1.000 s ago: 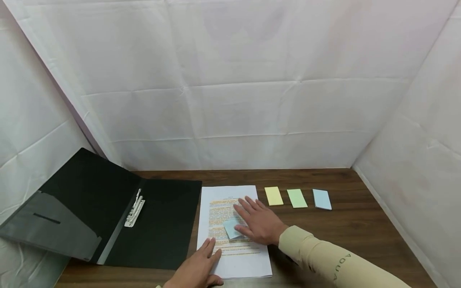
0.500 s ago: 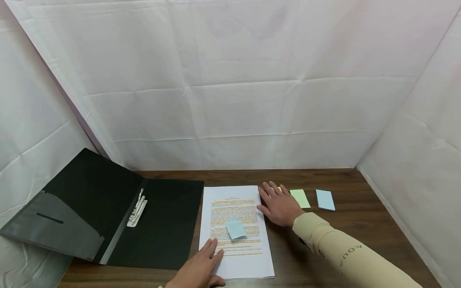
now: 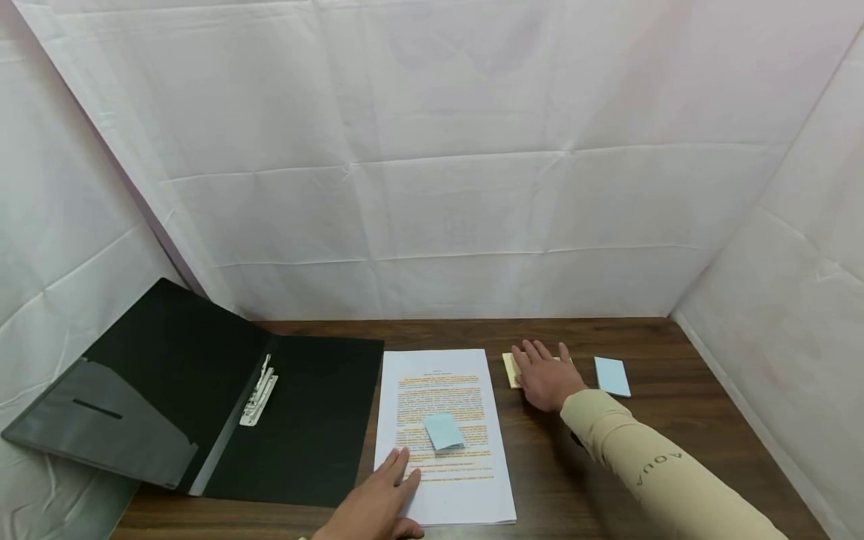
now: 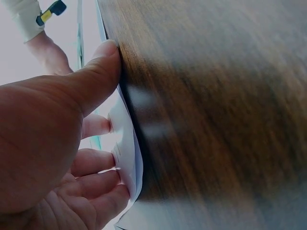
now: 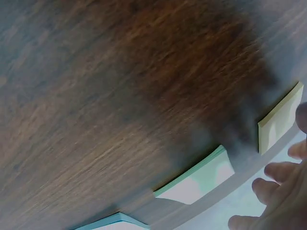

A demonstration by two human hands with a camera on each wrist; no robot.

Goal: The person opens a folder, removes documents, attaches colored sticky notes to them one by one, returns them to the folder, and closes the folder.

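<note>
Our right hand (image 3: pixel 545 379) has left the blue note (image 3: pixel 443 431) stuck on the page (image 3: pixel 442 435) and now hovers over the note pads (image 3: pixel 511 370), fingers spread and empty. Our left hand (image 3: pixel 374 504) keeps the sheet's near corner flat on the table (image 3: pixel 607 457), so another note looks next.

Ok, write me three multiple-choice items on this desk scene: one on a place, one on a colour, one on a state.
1. Where does the left hand rest?
A. on the near left corner of the printed paper stack
B. on the black folder
C. on the blue pad

2. What colour is the loose sticky note lying on the printed page?
A. yellow
B. light blue
C. pink

3. How does the black folder lie?
A. shut flat
B. standing on edge
C. open, with its metal fastener showing

Answers:
1. A, since the fingers lie on the sheets' near corner in the head view and the left wrist view.
2. B, as it matches the blue pad rather than the yellow pad beside the right hand.
3. C, because both covers are spread out and the clip shows at the fold.
</note>
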